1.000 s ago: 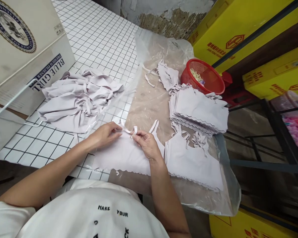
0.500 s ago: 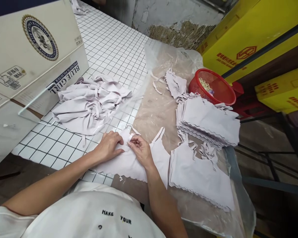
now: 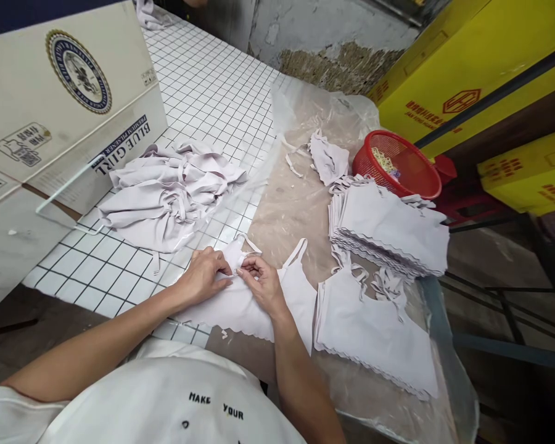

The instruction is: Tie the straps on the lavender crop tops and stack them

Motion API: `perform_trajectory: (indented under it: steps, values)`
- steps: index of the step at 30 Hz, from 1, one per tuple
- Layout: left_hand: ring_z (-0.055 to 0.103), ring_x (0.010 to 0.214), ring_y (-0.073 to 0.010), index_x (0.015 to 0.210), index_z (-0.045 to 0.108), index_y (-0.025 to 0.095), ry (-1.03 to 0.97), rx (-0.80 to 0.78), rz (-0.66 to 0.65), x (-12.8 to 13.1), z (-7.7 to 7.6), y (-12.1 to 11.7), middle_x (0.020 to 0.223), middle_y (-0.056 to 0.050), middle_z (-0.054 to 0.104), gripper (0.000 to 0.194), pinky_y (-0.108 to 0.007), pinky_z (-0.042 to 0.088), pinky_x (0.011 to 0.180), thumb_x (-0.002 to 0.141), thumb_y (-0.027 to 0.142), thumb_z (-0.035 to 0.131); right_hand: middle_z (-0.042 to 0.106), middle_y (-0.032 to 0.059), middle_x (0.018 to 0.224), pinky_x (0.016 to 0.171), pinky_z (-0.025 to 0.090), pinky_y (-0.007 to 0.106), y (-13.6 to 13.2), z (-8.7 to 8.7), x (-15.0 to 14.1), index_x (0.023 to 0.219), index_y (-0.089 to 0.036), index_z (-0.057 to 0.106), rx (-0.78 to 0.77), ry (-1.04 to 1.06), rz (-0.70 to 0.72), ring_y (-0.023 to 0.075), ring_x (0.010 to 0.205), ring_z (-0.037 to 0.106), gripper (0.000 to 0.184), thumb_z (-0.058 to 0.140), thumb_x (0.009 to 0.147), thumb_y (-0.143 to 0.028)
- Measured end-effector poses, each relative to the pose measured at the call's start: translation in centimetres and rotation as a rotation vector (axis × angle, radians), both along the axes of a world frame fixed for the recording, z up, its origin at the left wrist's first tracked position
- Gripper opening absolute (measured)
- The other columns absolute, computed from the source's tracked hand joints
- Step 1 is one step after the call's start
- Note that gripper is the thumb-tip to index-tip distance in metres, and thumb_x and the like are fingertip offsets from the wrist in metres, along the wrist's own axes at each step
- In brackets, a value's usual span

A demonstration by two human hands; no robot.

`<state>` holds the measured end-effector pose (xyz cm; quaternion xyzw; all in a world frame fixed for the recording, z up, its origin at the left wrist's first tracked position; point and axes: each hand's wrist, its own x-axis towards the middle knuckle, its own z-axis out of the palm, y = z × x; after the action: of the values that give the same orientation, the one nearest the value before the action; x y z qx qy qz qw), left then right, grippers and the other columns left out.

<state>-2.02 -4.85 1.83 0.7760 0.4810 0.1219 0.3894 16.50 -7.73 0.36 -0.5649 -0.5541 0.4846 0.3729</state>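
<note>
A pale lilac camisole top [image 3: 234, 311] with thin straps and a scalloped hem lies flat in front of me. My left hand [image 3: 204, 275] rests on its left part, thumb and fingers closed on the fabric at the neckline. Close beside it, my right hand [image 3: 263, 285] pinches the neckline edge near a strap. The exact bit of cloth between the fingertips is partly hidden. To the right lies a low stack of matching tops [image 3: 374, 327], with a taller folded stack [image 3: 388, 216] behind it.
A crumpled pile of similar garments [image 3: 166, 191] lies left on the gridded tabletop [image 3: 213, 68]. A large carton [image 3: 74, 129] stands at the left. Plastic sheeting [image 3: 282, 191] covers the right side. A red basket [image 3: 409, 163] sits behind the stacks, near yellow boxes [image 3: 444, 68].
My right fingertips have shifted slightly down at the neckline, and the fabric between my hands is drawn up a little. The stacks and pile stay put.
</note>
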Motion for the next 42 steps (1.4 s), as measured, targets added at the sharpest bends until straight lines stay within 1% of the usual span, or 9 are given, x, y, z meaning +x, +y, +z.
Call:
perform_trajectory:
  steps: [12, 18, 24, 27, 29, 32, 35, 39, 42]
  values:
    - [0.053, 0.09, -0.0256, 0.076, 0.072, 0.02, 0.021, 0.0, 0.006, 0.2, 0.0, 0.0, 0.084, -0.006, 0.069, 0.01, -0.044, 0.034, 0.086, 0.08, 0.027, 0.067, 0.066, 0.0031, 0.081, 0.071, 0.052, 0.03, -0.1, 0.7, 0.4, 0.084, -0.021, 0.062, 0.063, -0.067, 0.11, 0.0159, 0.073, 0.061, 0.015, 0.064, 0.083, -0.036]
    - [0.052, 0.087, -0.0254, 0.07, 0.068, 0.019, -0.003, 0.007, 0.006, 0.3, 0.0, 0.1, 0.08, -0.006, 0.067, 0.012, -0.044, 0.033, 0.084, 0.078, 0.026, 0.064, 0.068, 0.0036, 0.083, 0.072, 0.054, 0.031, -0.2, 0.6, -0.1, 0.084, -0.021, 0.062, 0.05, -0.056, 0.054, 0.0163, 0.074, 0.062, 0.016, 0.066, 0.081, -0.037]
    - [0.052, 0.086, -0.0266, 0.062, 0.058, 0.018, 0.024, 0.022, -0.003, 0.7, 0.2, 0.3, 0.077, -0.007, 0.065, 0.016, -0.043, 0.033, 0.082, 0.077, 0.024, 0.062, 0.068, 0.0034, 0.08, 0.072, 0.055, 0.031, -0.2, -0.6, -1.1, 0.081, -0.02, 0.062, 0.035, -0.002, -0.005, 0.0165, 0.073, 0.064, 0.02, 0.069, 0.078, -0.039]
    - [0.053, 0.087, -0.0276, 0.066, 0.06, 0.018, 0.064, 0.029, 0.011, 1.0, 0.2, 0.1, 0.078, -0.008, 0.065, 0.014, -0.044, 0.034, 0.083, 0.079, 0.023, 0.06, 0.069, 0.004, 0.083, 0.072, 0.055, 0.031, -0.1, -0.4, -1.6, 0.084, -0.02, 0.063, 0.044, -0.009, -0.045, 0.0174, 0.075, 0.065, 0.021, 0.068, 0.079, -0.04]
    - [0.053, 0.091, -0.0286, 0.077, 0.063, 0.018, 0.059, 0.067, 0.054, 0.9, 0.2, -0.5, 0.085, -0.008, 0.066, 0.007, -0.044, 0.035, 0.084, 0.08, 0.024, 0.061, 0.069, 0.0059, 0.09, 0.073, 0.055, 0.031, -0.5, 0.6, -1.3, 0.091, -0.021, 0.064, 0.091, -0.087, -0.08, 0.0192, 0.083, 0.065, 0.02, 0.064, 0.083, -0.04]
    - [0.052, 0.099, -0.0305, 0.096, 0.064, 0.02, 0.054, 0.222, 0.156, -0.6, 0.5, -2.1, 0.101, -0.011, 0.065, 0.02, -0.046, 0.038, 0.087, 0.083, 0.034, 0.06, 0.068, 0.0083, 0.096, 0.076, 0.053, 0.033, -2.6, 2.6, 0.7, 0.095, -0.021, 0.065, 0.196, -0.343, -0.203, 0.0204, 0.089, 0.063, 0.019, 0.055, 0.092, -0.038]
    - [0.053, 0.1, -0.0332, 0.098, 0.062, 0.019, 0.148, 0.35, 0.268, -3.7, 0.8, -3.8, 0.103, -0.014, 0.062, 0.032, -0.047, 0.042, 0.086, 0.088, 0.046, 0.049, 0.065, 0.0071, 0.087, 0.076, 0.049, 0.033, -6.9, 3.9, 3.8, 0.09, -0.021, 0.063, 0.199, -0.633, -0.377, 0.0185, 0.077, 0.061, 0.021, 0.05, 0.096, -0.037]
    - [0.058, 0.093, -0.035, 0.09, 0.062, 0.019, 0.305, 0.217, 0.246, -7.2, 0.2, -4.8, 0.092, -0.012, 0.063, 0.04, -0.046, 0.046, 0.077, 0.085, 0.057, 0.049, 0.064, 0.0064, 0.081, 0.066, 0.044, 0.031, -12.8, 3.3, 6.0, 0.087, -0.021, 0.061, 0.034, -0.956, -0.516, 0.02, 0.074, 0.061, 0.02, 0.053, 0.096, -0.037]
    - [0.059, 0.091, -0.034, 0.083, 0.063, 0.024, 0.348, 0.189, 0.197, -7.6, -0.4, -4.9, 0.088, -0.008, 0.065, 0.035, -0.042, 0.046, 0.069, 0.082, 0.058, 0.053, 0.066, 0.0101, 0.091, 0.067, 0.044, 0.032, -14.4, 2.6, 5.6, 0.089, -0.02, 0.061, -0.151, -1.133, -0.538, 0.0236, 0.084, 0.064, 0.014, 0.058, 0.094, -0.033]
